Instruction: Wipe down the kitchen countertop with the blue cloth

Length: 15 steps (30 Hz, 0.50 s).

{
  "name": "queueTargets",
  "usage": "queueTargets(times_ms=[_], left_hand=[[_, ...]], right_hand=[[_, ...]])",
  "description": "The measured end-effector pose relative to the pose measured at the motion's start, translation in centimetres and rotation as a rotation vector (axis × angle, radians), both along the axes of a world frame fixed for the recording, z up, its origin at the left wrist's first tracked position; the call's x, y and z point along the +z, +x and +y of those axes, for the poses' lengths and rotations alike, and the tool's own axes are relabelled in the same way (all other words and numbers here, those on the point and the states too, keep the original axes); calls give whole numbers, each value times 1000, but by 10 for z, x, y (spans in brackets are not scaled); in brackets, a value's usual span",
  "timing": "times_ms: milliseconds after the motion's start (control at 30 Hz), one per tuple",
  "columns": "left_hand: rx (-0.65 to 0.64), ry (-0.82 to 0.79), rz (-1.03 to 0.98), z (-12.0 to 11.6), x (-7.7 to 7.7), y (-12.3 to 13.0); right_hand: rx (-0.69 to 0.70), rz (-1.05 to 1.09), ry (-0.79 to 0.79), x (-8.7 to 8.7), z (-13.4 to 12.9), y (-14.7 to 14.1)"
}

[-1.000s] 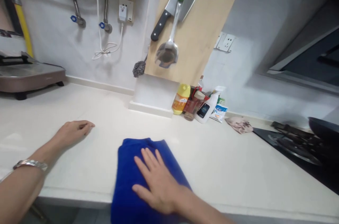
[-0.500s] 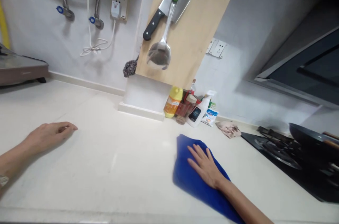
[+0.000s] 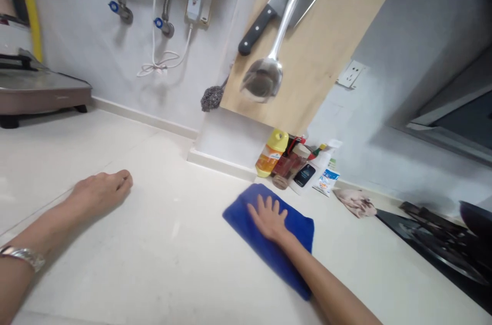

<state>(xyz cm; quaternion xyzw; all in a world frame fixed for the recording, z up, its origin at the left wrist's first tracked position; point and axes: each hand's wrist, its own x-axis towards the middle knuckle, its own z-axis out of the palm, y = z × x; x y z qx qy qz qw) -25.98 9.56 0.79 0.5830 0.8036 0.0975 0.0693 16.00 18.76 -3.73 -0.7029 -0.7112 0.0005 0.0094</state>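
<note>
Blue cloth (image 3: 265, 245) is lying under nearer right hand (image 3: 269, 217), past three o'clock from left hand (image 3: 102, 191) | long axis running roughly ten-to-four | right spreading flat, grasping nothing | left curling loosely, contents unclear

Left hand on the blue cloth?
No, the right hand is spread on the blue cloth; the left hand is well apart from it.

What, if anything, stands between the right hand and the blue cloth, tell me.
Nothing visible: the right hand lies spread on the blue cloth. The yellow-capped bottle stands beyond them, near the wall.
</note>
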Motion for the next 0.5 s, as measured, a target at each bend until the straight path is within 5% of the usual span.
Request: queueTargets(times_ms=[500], left_hand=[[38, 182, 116, -10, 3, 18]], right_hand=[[539, 91, -53, 18, -7, -220]])
